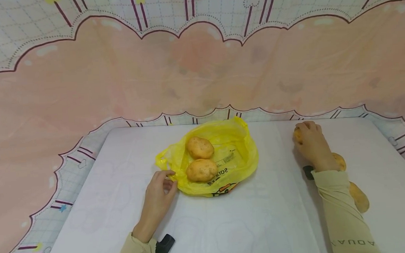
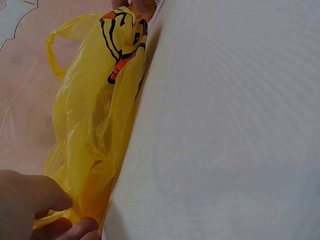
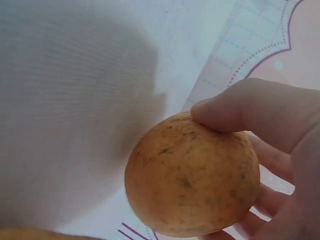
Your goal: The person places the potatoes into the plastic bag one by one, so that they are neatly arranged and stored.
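Observation:
A yellow plastic bag (image 1: 240, 170) with dark print lies mouth-up on the table, two potatoes (image 1: 201, 170) inside it. My left hand (image 1: 159, 189) is at the bag's left edge, pinching the film between thumb and fingers; the left wrist view shows the thumb (image 2: 50, 192) against the crumpled plastic. At the far right of the table, my right hand (image 1: 311, 141) grips another potato (image 3: 192, 175), thumb on one side and fingers round the other. In the head view that potato is mostly hidden by the hand.
Two more potatoes lie at the right, partly behind my right forearm: one near the wrist (image 1: 339, 161), one nearer me (image 1: 359, 197). The white table (image 1: 236, 225) ends at a patterned cloth (image 1: 199, 76) at the back.

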The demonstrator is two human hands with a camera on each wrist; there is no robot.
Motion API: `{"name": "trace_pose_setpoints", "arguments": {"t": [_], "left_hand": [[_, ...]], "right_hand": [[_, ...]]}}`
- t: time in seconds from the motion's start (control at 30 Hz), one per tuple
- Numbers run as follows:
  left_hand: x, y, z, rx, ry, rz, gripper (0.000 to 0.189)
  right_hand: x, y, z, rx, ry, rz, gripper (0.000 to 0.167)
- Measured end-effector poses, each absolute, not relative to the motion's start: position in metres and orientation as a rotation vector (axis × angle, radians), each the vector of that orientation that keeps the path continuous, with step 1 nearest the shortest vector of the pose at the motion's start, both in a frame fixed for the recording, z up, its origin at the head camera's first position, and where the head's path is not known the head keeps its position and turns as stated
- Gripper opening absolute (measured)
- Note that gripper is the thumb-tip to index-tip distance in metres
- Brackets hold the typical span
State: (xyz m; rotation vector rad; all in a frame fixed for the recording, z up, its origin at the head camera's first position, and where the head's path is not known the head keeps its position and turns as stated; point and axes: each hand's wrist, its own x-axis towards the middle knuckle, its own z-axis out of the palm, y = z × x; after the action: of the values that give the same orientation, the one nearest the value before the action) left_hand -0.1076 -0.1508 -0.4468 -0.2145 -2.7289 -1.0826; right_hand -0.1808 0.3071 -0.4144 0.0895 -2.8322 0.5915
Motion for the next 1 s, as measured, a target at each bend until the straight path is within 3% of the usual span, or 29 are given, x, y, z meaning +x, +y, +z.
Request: {"name": "trace_pose_setpoints", "arguments": {"t": [1.0], "left_hand": [[-0.108, -0.151, -0.448, -0.219, -2.726, -1.081, 0.029]], "right_hand": [[-0.174, 0.274, -0.378, 0.303, -2.665, 0.641, 0.044]]}}
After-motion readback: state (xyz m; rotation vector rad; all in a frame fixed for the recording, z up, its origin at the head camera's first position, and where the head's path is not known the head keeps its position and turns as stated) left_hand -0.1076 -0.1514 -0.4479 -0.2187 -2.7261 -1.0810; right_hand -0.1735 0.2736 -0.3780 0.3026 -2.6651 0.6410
